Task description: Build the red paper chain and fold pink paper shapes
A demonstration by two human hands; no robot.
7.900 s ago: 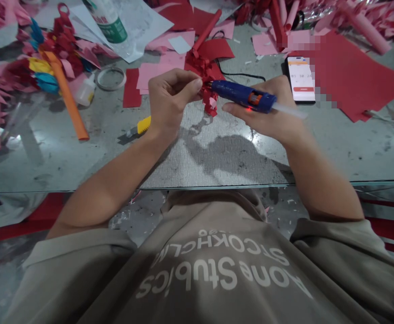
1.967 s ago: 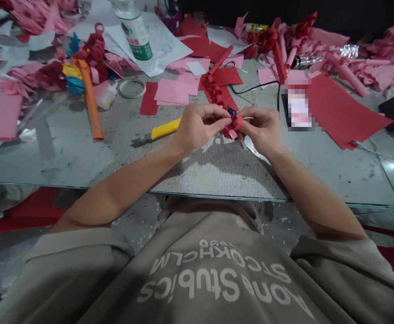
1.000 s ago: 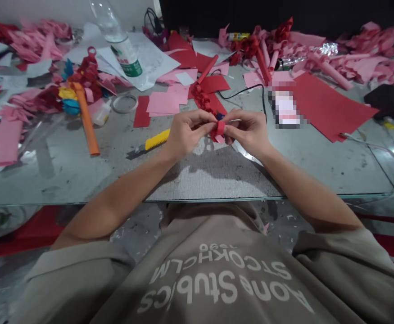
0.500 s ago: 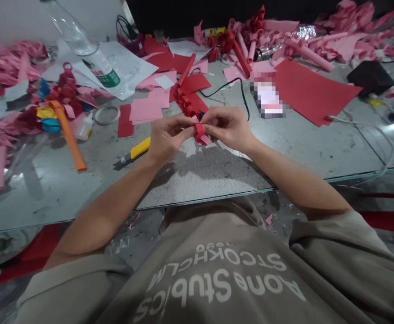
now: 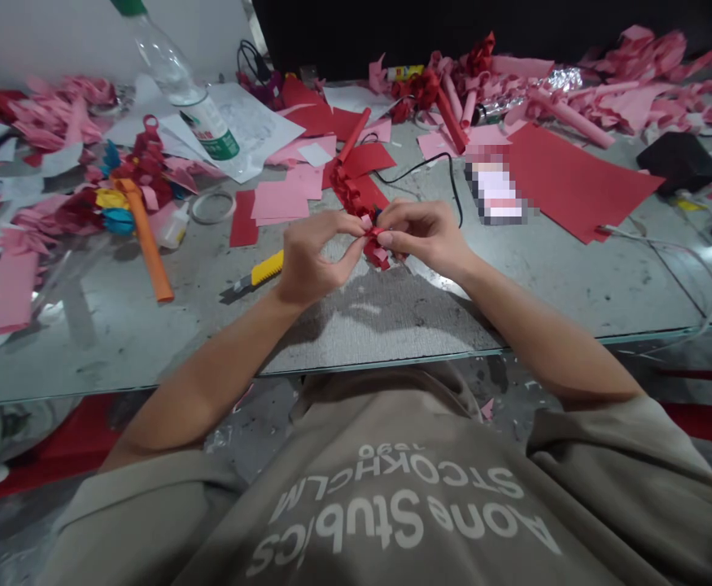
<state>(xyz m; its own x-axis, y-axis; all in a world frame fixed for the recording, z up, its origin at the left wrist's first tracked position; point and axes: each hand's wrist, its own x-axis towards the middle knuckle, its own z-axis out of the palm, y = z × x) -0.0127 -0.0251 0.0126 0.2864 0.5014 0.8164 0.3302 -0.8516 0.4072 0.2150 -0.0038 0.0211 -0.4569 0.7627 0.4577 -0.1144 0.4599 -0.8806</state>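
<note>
Between my hands is a small folded strip of red and pink paper (image 5: 377,253), held just above the table. My left hand (image 5: 319,251) pinches its left side with thumb and forefinger. The fingers of my right hand (image 5: 425,234) are closed on its right side, the thumb lying over the red part. Just beyond them a curled red paper chain (image 5: 347,192) lies on red sheets; I cannot tell whether it joins the strip. A yellow box cutter (image 5: 267,267) rests beside my left wrist.
A plastic bottle (image 5: 209,134) stands at the back left. Pink paper rectangles (image 5: 281,201), a tape ring (image 5: 212,207) and an orange paper roll (image 5: 148,244) lie leftward. On the right are a blurred-out phone (image 5: 497,191), a large red sheet (image 5: 575,179), a black box (image 5: 679,163) and cables.
The view has shifted slightly, so the table things sit further right. My left thumb and forefinger have opened into a wider loop, and my right thumb now covers more of the red paper.
</note>
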